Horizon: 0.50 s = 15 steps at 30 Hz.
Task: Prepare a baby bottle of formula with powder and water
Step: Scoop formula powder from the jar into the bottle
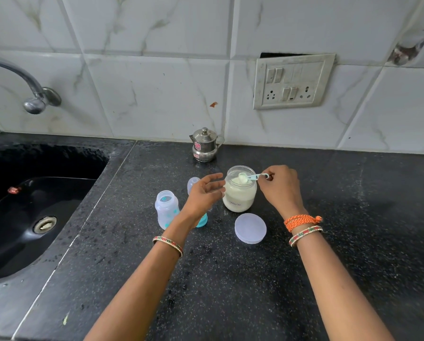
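Observation:
An open clear jar of white formula powder (239, 198) stands on the black counter (230, 279). My right hand (278, 187) pinches the handle of a small pale-blue scoop (251, 177), whose bowl is heaped with powder just over the jar's mouth. My left hand (204, 193) hovers beside the jar on its left, fingers spread, holding nothing. An open, empty baby bottle (166, 209) with teal dots stands upright left of that hand. The bottle's clear cap (193, 184) and teal collar (202, 221) are partly hidden behind my left wrist.
The jar's round lid (250, 228) lies flat in front of the jar. A small lidded steel pot (205, 145) stands near the tiled wall. A black sink (33, 205) with a tap (31, 94) is on the left. A switchboard (293, 81) is on the wall.

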{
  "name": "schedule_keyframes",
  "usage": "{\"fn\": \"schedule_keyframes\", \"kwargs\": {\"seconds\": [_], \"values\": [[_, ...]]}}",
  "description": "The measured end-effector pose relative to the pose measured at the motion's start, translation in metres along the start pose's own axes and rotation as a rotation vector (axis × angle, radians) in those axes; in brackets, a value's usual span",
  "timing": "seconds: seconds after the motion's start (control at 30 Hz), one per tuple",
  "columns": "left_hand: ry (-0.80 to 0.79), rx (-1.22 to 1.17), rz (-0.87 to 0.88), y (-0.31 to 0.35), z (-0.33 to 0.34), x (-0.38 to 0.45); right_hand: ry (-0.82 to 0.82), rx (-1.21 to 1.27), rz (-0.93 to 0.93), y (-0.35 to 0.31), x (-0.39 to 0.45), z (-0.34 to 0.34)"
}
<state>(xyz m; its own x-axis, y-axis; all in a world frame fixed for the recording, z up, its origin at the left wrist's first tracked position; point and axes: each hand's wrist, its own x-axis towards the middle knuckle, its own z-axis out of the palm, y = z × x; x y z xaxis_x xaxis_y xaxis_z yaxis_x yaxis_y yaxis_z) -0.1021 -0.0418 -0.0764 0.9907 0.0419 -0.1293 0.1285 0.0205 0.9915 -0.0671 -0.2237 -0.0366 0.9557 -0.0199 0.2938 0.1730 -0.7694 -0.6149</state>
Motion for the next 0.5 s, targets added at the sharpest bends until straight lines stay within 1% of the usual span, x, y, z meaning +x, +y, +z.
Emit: {"fn": "schedule_keyframes", "kwargs": {"seconds": [0.1,0.17,0.4,0.5], "values": [[-0.001,0.005,0.005,0.000,0.000,-0.003,0.042,-0.012,-0.058,0.002,-0.007,0.001],[-0.003,0.002,0.007,0.000,-0.001,-0.004,0.046,-0.008,-0.062,0.002,-0.010,0.002],[0.028,-0.005,0.029,0.003,-0.007,-0.011,0.051,0.062,0.012,-0.002,-0.012,0.003],[0.068,-0.023,0.079,0.009,-0.012,-0.017,0.082,0.112,0.055,-0.004,-0.014,0.002]]}}
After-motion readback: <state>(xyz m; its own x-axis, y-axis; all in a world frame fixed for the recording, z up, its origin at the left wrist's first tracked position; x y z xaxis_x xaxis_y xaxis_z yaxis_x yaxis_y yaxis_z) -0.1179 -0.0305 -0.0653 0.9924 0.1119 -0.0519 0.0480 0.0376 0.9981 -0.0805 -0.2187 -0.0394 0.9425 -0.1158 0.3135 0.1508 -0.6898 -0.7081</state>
